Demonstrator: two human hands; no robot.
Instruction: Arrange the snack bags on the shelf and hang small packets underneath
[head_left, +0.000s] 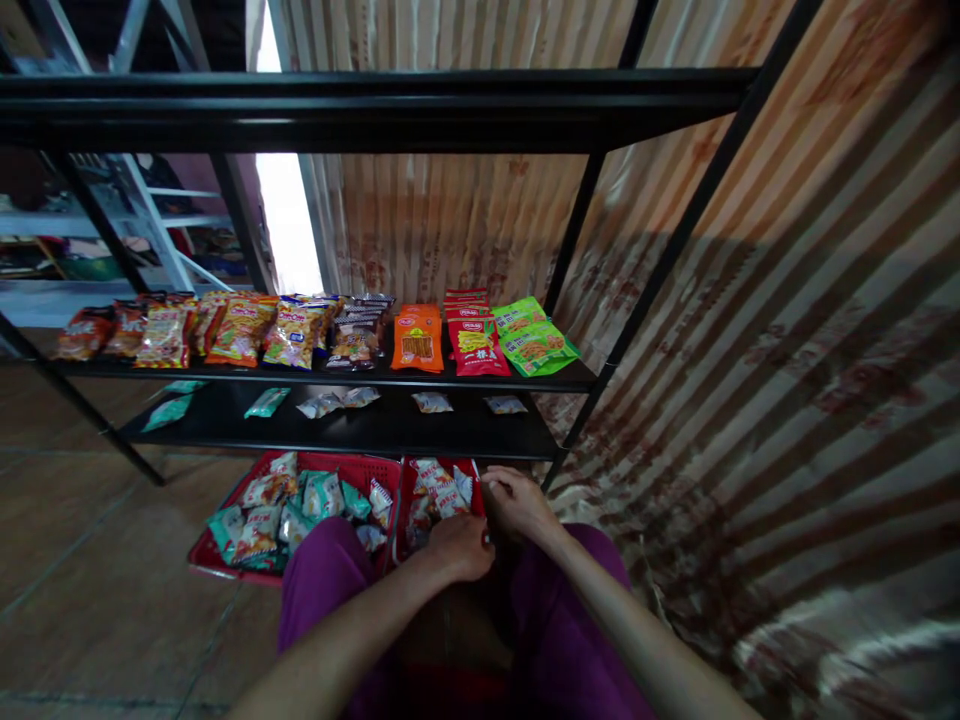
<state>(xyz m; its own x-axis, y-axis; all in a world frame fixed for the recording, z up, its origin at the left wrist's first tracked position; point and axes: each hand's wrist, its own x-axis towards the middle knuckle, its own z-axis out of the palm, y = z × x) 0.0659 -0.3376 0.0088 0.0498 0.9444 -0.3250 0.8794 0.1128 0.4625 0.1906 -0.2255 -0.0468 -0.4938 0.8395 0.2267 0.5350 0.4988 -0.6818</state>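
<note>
A small red basket with snack packets in it stands on the floor before my knees. My left hand is closed over the near right part of its rim, its fingertips mostly hidden. At the far right corner of the same basket, my right hand has its fingers curled on the edge. Directly left is a larger red basket, filled with white-and-orange and teal snack packets, and neither hand touches it.
A black shelf rack stands ahead, with colourful snack bags along its middle shelf. Several small packets lie on the lower shelf. A corrugated, patterned curtain hangs close on the right. My knees flank the hands.
</note>
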